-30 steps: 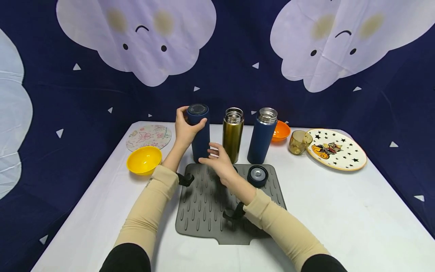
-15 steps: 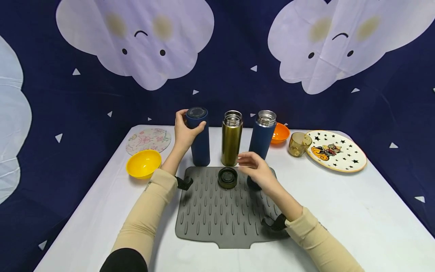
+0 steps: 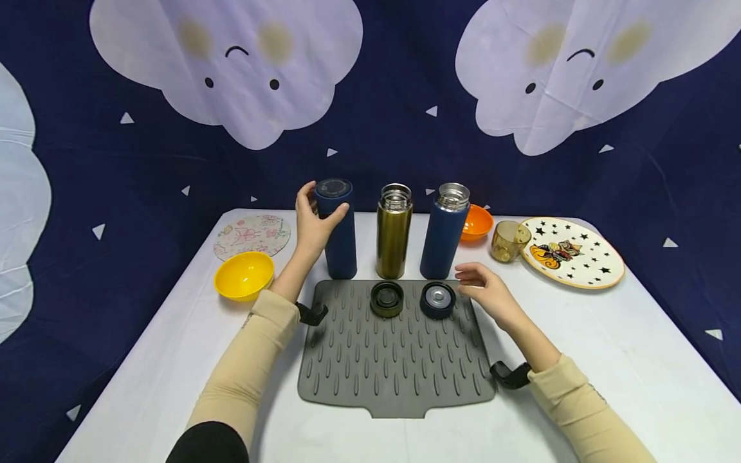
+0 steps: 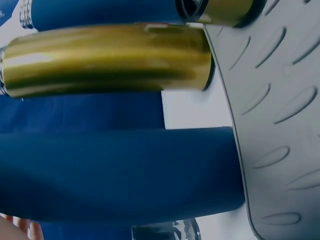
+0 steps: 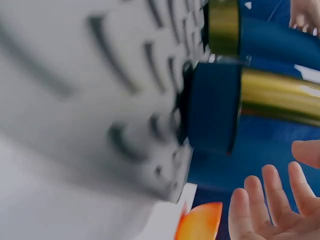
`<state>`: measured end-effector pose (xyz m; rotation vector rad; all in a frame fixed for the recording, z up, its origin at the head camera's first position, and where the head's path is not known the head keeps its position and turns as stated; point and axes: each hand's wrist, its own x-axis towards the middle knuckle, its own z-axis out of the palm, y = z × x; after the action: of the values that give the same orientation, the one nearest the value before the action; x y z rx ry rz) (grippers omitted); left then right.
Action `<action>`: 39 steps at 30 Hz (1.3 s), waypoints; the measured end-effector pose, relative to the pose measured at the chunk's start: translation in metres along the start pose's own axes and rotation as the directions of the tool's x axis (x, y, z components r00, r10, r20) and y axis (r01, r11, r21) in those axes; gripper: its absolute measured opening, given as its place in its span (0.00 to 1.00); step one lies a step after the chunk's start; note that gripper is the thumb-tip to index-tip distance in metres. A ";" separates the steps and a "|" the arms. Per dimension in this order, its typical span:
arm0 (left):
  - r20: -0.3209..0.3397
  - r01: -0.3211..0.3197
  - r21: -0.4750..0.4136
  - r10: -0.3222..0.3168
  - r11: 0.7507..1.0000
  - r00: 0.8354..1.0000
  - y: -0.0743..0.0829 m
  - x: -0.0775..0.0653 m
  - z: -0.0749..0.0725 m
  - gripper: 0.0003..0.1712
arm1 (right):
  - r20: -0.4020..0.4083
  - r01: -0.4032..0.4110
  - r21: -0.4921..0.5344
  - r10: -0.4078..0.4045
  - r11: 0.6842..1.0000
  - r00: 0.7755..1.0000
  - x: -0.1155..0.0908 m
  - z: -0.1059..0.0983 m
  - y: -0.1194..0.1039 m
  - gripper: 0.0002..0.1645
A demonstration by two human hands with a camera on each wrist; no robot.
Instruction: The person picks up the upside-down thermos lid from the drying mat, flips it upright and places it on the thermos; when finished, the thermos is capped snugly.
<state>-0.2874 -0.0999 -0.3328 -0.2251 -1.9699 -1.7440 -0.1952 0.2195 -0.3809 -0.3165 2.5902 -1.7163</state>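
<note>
My left hand [image 3: 315, 222] grips the upper part of a capped blue thermos [image 3: 341, 247], which stands upright behind the grey mat [image 3: 393, 366]. To its right are an uncapped gold thermos [image 3: 394, 238] and an uncapped blue thermos [image 3: 443, 235], both upright with bare steel necks. A gold-rimmed lid [image 3: 386, 299] and a dark blue lid [image 3: 437, 300] lie upside down on the mat's far part. My right hand [image 3: 489, 294] holds nothing and hovers by the mat's far right corner, beside the dark blue lid. In the right wrist view its fingers [image 5: 274, 192] are spread.
A yellow bowl [image 3: 245, 276] and a round floral mat [image 3: 253, 236] lie on the left. At the back right are an orange bowl [image 3: 478, 223], an amber glass cup [image 3: 508, 242] and an oval star-patterned plate [image 3: 590, 257]. A dark blue cloud-print cloth hangs behind the table.
My right hand has moved rightward from beside the capped thermos, across the lids, to the mat's right edge. Both lids now show fully. My left hand keeps its hold on the thermos.
</note>
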 end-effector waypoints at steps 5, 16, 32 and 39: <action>-0.036 -0.022 0.004 0.022 1.000 0.999 0.007 -0.017 -0.002 0.48 | 0.051 -0.036 -0.023 0.037 0.999 0.998 -0.001 -0.010 0.011 0.26; 0.046 -0.226 0.098 0.222 0.969 0.974 0.007 -0.071 0.016 0.41 | 0.145 -0.167 -0.054 0.173 0.985 0.974 -0.001 -0.011 0.027 0.31; 0.784 -0.127 0.490 -0.373 0.862 0.496 -0.025 -0.074 0.032 0.54 | 0.129 -0.193 -0.066 0.200 0.979 0.971 -0.002 -0.006 0.031 0.31; 0.810 -0.263 0.503 -0.344 0.823 0.475 -0.030 -0.072 0.036 0.49 | 0.123 -0.179 -0.059 0.185 0.982 0.975 -0.002 -0.008 0.031 0.31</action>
<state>-0.2473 -0.0559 -0.3953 -1.0625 -3.1648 -0.9332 -0.1995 0.2383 -0.4062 -0.1762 2.4849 -1.5248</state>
